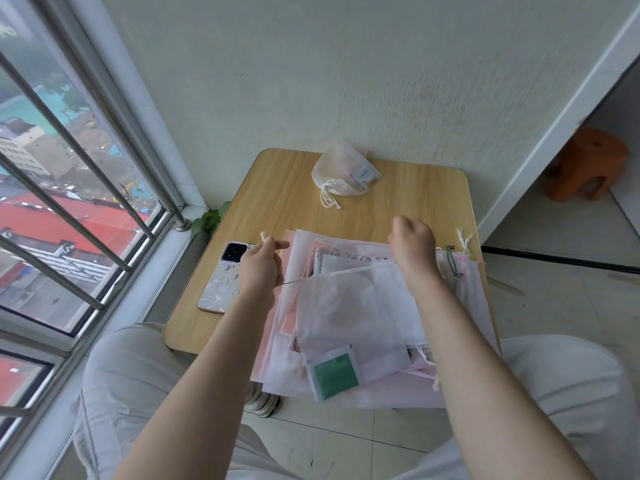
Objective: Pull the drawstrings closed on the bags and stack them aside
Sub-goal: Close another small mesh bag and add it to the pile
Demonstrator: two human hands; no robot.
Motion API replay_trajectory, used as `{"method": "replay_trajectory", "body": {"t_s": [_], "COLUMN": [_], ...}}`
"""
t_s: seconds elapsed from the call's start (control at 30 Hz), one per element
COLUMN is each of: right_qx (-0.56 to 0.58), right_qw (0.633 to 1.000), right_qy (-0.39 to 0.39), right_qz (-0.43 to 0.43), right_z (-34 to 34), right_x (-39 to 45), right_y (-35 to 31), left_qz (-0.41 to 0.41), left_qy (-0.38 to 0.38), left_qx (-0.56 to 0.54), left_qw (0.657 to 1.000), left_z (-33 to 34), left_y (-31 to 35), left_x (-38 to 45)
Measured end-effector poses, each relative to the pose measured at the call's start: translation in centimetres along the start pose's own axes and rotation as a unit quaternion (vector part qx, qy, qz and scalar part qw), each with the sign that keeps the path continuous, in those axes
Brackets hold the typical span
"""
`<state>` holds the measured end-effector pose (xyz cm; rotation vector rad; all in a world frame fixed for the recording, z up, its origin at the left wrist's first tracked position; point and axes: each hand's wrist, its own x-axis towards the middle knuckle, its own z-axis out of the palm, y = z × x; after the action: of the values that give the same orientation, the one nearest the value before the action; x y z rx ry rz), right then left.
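Observation:
A translucent white drawstring bag lies on top of a pile of white and pink bags on the small wooden table. My left hand pinches the bag's white drawstring, which runs taut to the bag's mouth. My right hand is closed at the mouth's other end, its grip hidden by the back of the hand. A green-and-white packet shows at the bag's lower end. One cinched white bag lies at the table's far edge.
A phone lies face down at the table's left side. Window bars run along the left, a wall stands behind the table. An orange stool is at the right. My knees flank the table.

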<state>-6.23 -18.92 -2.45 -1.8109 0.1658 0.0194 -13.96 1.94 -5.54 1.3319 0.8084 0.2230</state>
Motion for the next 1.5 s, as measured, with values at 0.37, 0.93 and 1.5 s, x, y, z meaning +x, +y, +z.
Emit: {"method": "replay_trajectory", "body": {"t_s": [0.37,0.93,1.5], "right_qx": [-0.500,-0.360,-0.273], "right_qw": [0.847,0.898,0.922], "right_qy": [-0.085,-0.209,-0.270], "right_qz": [-0.160,-0.141,-0.046], "right_z": [-0.4,-0.5,4.3], "right_x": [-1.1,-1.2,-3.5], "right_y": [1.1,0.8,0.6], "left_qz": [0.229,0.242,0.052], "left_qy": [-0.013,-0.064,0.001], "left_qx": [0.451,0.448,0.567], "left_qw": [0.863,0.858,0.822], "left_z": [0.9,0.9,1.0], "left_y": [0.9,0.6,0.8], "left_x": [0.3,-0.6,-1.2]}}
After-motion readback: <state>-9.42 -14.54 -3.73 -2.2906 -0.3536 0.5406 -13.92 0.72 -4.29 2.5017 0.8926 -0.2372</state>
